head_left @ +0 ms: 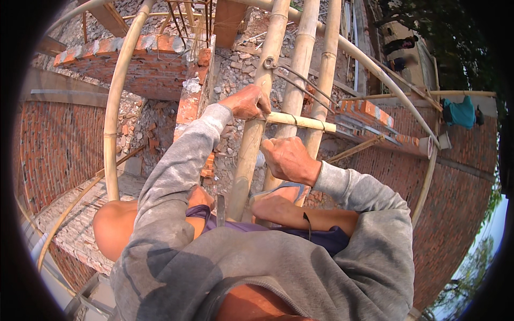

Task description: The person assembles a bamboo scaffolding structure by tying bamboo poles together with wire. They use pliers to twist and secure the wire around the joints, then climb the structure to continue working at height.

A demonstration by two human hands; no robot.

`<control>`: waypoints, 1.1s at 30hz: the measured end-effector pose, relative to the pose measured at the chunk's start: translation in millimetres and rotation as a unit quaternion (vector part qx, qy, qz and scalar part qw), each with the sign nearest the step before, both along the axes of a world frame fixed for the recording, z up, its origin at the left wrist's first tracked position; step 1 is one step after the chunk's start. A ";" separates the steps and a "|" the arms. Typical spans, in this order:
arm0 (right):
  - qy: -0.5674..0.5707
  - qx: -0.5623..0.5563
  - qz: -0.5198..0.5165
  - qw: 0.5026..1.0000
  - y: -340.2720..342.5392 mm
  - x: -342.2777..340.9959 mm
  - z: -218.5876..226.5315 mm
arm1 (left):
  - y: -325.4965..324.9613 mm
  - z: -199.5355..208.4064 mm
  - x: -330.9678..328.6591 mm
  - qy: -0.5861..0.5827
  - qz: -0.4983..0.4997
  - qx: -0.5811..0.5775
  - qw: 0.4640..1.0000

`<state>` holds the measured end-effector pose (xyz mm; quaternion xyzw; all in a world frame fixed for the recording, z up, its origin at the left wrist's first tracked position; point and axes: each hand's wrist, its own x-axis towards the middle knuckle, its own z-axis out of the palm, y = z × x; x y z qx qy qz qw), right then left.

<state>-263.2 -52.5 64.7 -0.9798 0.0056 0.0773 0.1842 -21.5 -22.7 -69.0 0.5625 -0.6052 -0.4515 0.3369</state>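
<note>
Crosswise over bamboo poles lies a short stick — left hand pinched at its left end, right hand curled below; contents unclear.

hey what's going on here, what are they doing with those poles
A person in a grey sweatshirt is working bare-handed at three bamboo poles. The left hand is curled closed at the left end of a short bamboo crosspiece, and the right hand is curled just below it; what either grips is hard to see. Dark ties wrap the crosspiece at the middle and right poles. Below lies brick rubble.
</note>
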 end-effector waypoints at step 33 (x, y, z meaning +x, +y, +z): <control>-0.049 -0.031 -0.241 0.969 -159.5 101.1 -65.2 | 28.3 -27.1 -64.8 -0.087 0.293 -0.140 0.942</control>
